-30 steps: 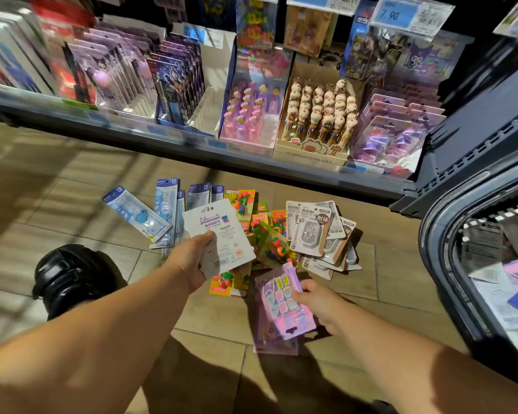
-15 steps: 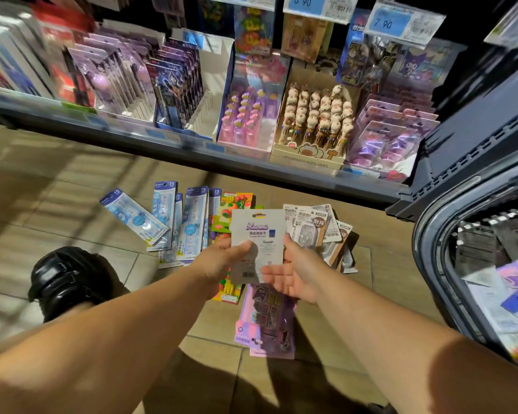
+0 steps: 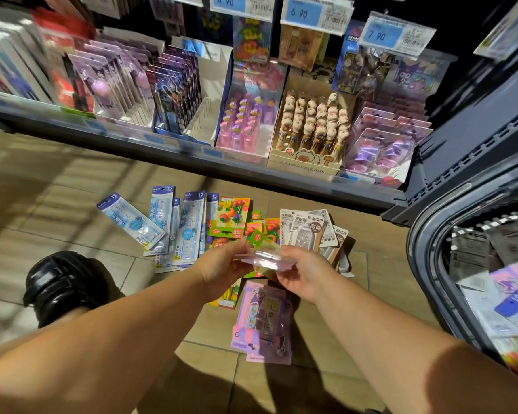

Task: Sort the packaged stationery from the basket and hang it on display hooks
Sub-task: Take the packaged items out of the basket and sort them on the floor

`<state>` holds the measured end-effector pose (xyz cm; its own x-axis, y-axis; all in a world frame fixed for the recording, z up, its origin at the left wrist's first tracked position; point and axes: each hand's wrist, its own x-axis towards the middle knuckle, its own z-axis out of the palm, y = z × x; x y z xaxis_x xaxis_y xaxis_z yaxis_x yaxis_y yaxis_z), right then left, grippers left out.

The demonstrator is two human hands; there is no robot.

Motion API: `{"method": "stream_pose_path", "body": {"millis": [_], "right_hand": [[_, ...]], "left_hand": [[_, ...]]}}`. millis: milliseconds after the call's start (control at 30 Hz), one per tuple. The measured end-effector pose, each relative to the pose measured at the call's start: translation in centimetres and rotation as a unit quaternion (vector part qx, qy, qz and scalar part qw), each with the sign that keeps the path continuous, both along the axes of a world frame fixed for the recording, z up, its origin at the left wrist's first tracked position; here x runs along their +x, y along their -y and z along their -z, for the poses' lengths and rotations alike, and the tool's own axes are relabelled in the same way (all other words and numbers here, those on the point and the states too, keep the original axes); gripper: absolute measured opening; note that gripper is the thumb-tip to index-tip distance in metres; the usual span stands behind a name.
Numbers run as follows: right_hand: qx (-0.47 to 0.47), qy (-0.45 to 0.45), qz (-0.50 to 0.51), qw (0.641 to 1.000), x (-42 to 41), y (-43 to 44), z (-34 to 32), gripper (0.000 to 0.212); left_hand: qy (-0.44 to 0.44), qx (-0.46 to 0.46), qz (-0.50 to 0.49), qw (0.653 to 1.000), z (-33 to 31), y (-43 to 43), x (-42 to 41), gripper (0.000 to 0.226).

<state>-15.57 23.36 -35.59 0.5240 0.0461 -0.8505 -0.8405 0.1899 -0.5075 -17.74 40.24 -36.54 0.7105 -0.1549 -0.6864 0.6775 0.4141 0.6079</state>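
Observation:
Both hands hold one flat pink-and-white packet [image 3: 263, 259] above the floor, tilted almost edge-on to the camera. My left hand [image 3: 222, 268] grips its left side and my right hand [image 3: 301, 271] grips its right side. Sorted piles lie on the floor beneath: blue ruler packs [image 3: 174, 225], colourful fruit eraser packs [image 3: 232, 215], white correction-tape cards [image 3: 308, 227], and purple sticker packs [image 3: 265, 321] nearest me. The dark basket [image 3: 425, 264] stands at the right with more packets inside.
A low shelf [image 3: 192, 153] runs across the back with pen boxes and carded goods; price tags [image 3: 304, 13] hang above. A black shoe [image 3: 62, 285] sits at the left on the tiled floor.
The white card held upright by my left hand has been tipped flat, and my right hand has left the purple pack on the floor and taken the card's right side.

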Motion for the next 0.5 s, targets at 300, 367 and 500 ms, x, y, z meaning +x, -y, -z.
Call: {"method": "stream_pose_path", "body": {"millis": [300, 367, 500], "right_hand": [[-0.070, 0.085, -0.049, 0.993, -0.7, -0.4, 2.8, 0.078], [-0.076, 0.098, -0.057, 0.991, -1.0, -0.3, 3.2, 0.078], [-0.088, 0.106, -0.078, 0.987, -1.6, -0.2, 3.9, 0.075]], "left_hand": [[0.037, 0.196, 0.071, 0.977, 1.4, 0.1, -1.3, 0.051], [0.046, 0.224, 0.092, 0.969, 1.6, 0.1, -1.4, 0.054], [0.067, 0.331, 0.162, 0.927, 2.0, -0.2, -1.9, 0.030]]}}
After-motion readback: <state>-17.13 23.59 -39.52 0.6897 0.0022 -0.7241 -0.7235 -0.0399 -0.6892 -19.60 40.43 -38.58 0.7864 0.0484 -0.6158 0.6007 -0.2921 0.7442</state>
